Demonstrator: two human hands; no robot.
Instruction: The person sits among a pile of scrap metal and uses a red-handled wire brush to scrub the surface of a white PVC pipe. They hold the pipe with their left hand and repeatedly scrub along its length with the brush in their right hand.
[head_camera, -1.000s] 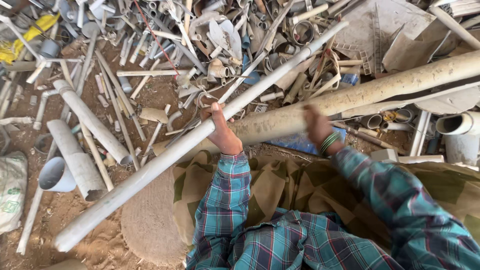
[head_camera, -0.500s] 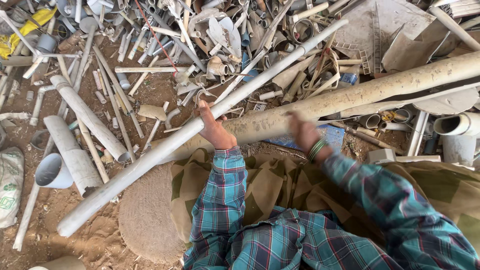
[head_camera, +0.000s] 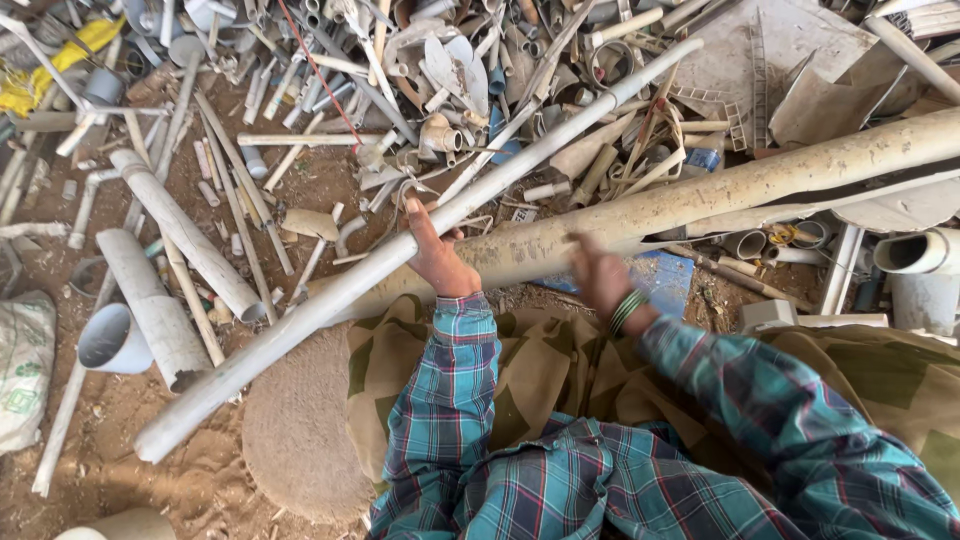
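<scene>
Shifted leftward, right hand (head_camera: 600, 275) nears left hand (head_camera: 435, 255) on white pipe (head_camera: 330, 295).

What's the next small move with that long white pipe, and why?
Probably close the left hand around the long white plastic pipe: its palm lies open on it, not gripping. The right hand is blurred, over the thick dirty beige pipe, so it gives no visible support.

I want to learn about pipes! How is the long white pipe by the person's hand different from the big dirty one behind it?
The long white pipe is thin; the big dirty pipe is much thicker. The white one looks pale grey-white and fairly clean; the big one is tan and mud-stained. The white one slants steeply across the pile; the big one lies flatter. The left hand touches the white pipe; the blurred right hand is at the big one. Both are long, straight and round.
</scene>
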